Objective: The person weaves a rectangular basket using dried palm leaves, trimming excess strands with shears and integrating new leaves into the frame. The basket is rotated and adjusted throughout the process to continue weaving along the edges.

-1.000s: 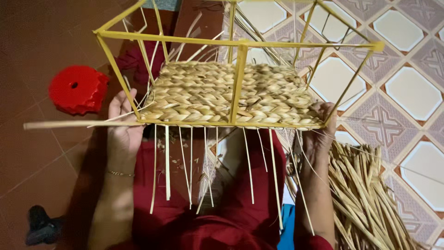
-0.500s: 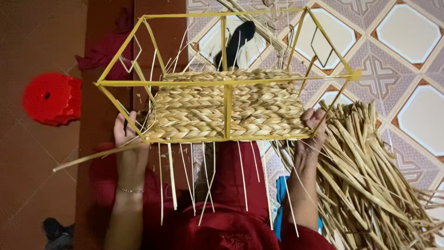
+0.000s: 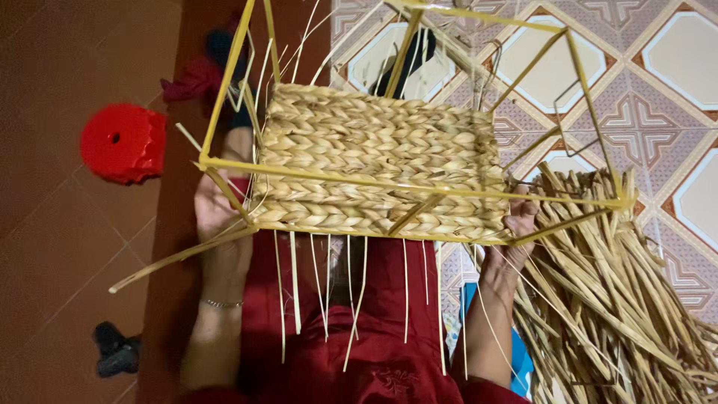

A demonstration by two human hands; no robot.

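1. Red stool (image 3: 120,144) on brown floor tiles (image 3: 52,247), far left
2. Left hand (image 3: 213,209): fingers clenched on the yellow frame (image 3: 374,183) at its near-left corner
3. Woven panel (image 3: 374,168) fills the frame's base, over the lap; loose strand ends (image 3: 321,292) hang down
4. Right hand (image 3: 516,224): fingers grasping the near-right corner
5. Straw pile (image 3: 621,299) on patterned tiles (image 3: 673,60), right

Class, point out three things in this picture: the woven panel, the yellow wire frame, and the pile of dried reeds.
woven panel (image 3: 374,161), head view, middle of the braided surface.
yellow wire frame (image 3: 359,179), head view, horizontal bar crossing the panel.
pile of dried reeds (image 3: 621,299), head view, centre of the heap.
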